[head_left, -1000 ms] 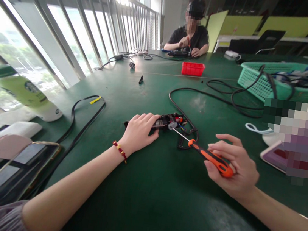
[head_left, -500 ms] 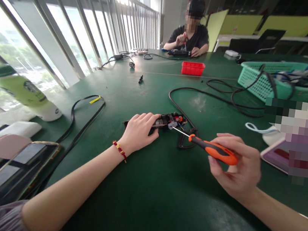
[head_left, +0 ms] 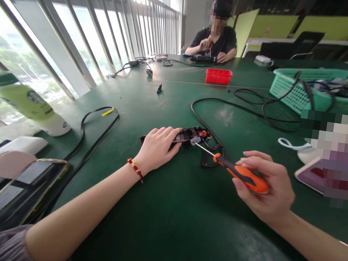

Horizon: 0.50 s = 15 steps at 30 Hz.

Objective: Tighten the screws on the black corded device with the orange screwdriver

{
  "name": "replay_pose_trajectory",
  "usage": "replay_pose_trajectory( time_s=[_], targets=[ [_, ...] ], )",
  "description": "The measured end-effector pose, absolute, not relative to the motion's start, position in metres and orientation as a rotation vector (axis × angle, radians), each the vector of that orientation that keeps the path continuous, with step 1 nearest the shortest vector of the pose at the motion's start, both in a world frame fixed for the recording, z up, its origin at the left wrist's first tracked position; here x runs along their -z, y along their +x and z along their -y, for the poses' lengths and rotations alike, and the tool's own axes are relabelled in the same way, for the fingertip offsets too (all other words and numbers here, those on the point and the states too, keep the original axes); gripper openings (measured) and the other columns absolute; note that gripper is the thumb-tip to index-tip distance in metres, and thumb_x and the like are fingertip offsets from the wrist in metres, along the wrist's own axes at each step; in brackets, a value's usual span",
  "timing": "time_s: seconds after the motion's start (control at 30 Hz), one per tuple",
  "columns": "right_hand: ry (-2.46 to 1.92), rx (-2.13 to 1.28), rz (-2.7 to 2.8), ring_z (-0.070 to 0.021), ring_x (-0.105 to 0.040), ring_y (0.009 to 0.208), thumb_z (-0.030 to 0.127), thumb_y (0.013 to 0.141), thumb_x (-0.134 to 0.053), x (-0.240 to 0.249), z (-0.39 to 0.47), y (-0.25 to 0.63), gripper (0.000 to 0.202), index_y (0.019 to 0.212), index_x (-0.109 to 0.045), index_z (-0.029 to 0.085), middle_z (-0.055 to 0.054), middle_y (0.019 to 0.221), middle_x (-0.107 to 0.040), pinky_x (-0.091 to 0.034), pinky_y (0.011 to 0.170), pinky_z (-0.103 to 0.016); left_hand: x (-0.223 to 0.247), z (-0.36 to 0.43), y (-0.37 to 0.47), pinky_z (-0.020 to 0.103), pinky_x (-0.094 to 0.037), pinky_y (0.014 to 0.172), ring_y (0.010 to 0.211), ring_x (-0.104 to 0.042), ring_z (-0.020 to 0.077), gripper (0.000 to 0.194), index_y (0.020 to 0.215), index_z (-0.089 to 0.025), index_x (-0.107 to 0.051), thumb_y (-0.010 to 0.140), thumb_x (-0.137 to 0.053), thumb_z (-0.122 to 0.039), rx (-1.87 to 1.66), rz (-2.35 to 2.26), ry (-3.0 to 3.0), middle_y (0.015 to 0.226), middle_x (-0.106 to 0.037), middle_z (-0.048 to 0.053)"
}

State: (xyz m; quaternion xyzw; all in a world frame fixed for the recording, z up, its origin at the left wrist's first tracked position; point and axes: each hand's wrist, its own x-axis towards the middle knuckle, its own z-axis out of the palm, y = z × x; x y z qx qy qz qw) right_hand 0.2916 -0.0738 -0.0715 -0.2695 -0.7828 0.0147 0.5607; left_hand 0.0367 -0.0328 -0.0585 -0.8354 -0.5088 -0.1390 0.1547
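Observation:
My left hand (head_left: 159, 146) is wrapped over a black elongated electrical device (head_left: 186, 135) lying on the green table, pressing it down. The device's right end is uncovered, showing red parts and thin coloured wires; a black cable runs from that end. In my right hand (head_left: 268, 187) is a screwdriver (head_left: 245, 175) with an orange and black handle, gripped between thumb and fingers. Its thin shaft points left, and the tip meets a grey piece at the device's exposed end. Most of the device's left part is hidden under my left hand.
Toward the back stands a red plastic bin (head_left: 218, 76). A green basket (head_left: 283, 87) full of tools and cables is at the right. A bottle (head_left: 31, 106), a phone (head_left: 12, 194) and a black strap (head_left: 92, 149) lie left. Across the table a person works with another screwdriver.
The screwdriver's handle has turned and dipped slightly in my right hand, its tip staying at the grey piece. My left hand and the device have not moved.

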Motion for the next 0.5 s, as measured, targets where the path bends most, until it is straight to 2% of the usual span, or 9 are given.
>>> replay_pose_trajectory(
  time_s=[0.1,0.27,0.43,0.5],
  targets=[
    [-0.629,-0.068,1.782,-0.0226,-0.06,0.084,0.01,0.068,-0.065,0.0722,0.0731,0.2915,0.049,0.112,-0.051,0.024,-0.006,0.091,-0.06,-0.053,0.075,-0.045,0.0585,0.0323,0.0366,0.034,-0.039,0.075,0.088,-0.054,0.0212,0.038,0.122,-0.014,-0.045,0.092,-0.033,-0.036,0.391,1.451,-2.396,0.102,-0.06,0.007],
    [-0.598,-0.01,1.88,-0.0208,-0.059,0.076,0.016,0.069,-0.067,0.0702,0.0737,0.291,0.043,0.109,-0.053,0.023,-0.003,0.08,-0.06,-0.05,0.079,-0.047,0.0595,0.0315,0.0367,0.033,-0.039,0.074,0.088,-0.055,0.0203,0.036,0.121,-0.014,-0.045,0.094,-0.028,-0.031,0.404,1.454,-2.4,0.101,-0.06,0.007],
    [-0.667,-0.072,1.772,-0.0226,-0.06,0.084,0.012,0.07,-0.064,0.0727,0.0738,0.2914,0.043,0.11,-0.053,0.024,-0.005,0.091,-0.061,-0.052,0.076,-0.045,0.0603,0.0311,0.0365,0.034,-0.039,0.075,0.088,-0.055,0.0204,0.036,0.121,-0.014,-0.046,0.093,-0.029,-0.029,0.408,1.457,-2.399,0.101,-0.061,0.006],
    [-0.636,-0.063,1.797,-0.0217,-0.06,0.079,0.014,0.069,-0.065,0.0737,0.0737,0.2913,0.045,0.111,-0.052,0.025,-0.003,0.083,-0.06,-0.05,0.079,-0.047,0.0603,0.031,0.0364,0.034,-0.04,0.075,0.089,-0.055,0.0209,0.037,0.122,-0.014,-0.046,0.091,-0.033,-0.03,0.414,1.449,-2.403,0.102,-0.061,0.007]
  ],
)
